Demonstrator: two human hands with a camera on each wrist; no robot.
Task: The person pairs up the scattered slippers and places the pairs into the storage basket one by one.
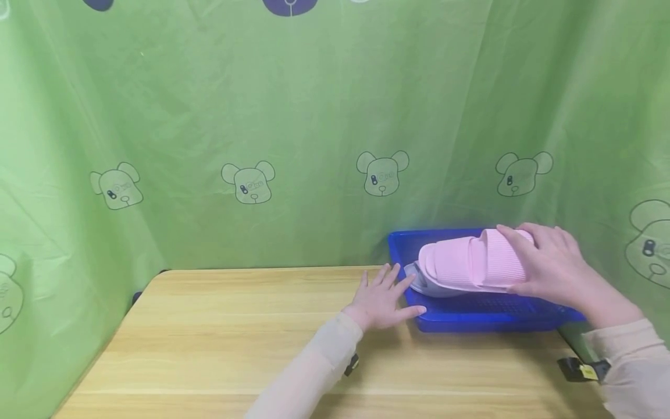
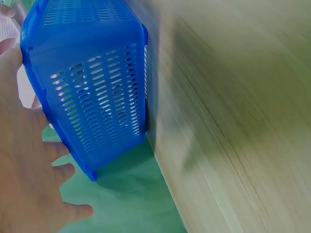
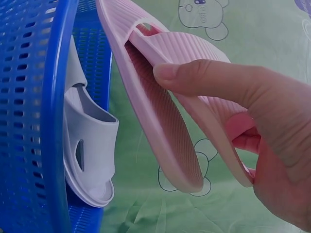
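A pair of pink ribbed slippers [image 1: 455, 261] hangs over the blue plastic basket [image 1: 487, 323], one nested against the other. My right hand [image 1: 557, 269] grips them at the right end, the thumb [image 3: 182, 77] across a strap edge in the right wrist view and the other fingers mostly hidden behind. Below them, grey slippers [image 3: 95, 141] lie inside the basket, partly covered by the pink pair in the head view. At the basket's left side is my left hand [image 1: 378, 299], fingers spread and straight, with the thumb and fingertips right at the rim.
The basket, with slotted walls, stands at the back right of a wooden table [image 1: 225, 337]. A green curtain [image 1: 314, 105] printed with bear heads hangs behind and at both sides. A black clip-like piece [image 1: 576, 369] with a yellow tag sits by the table's right edge.
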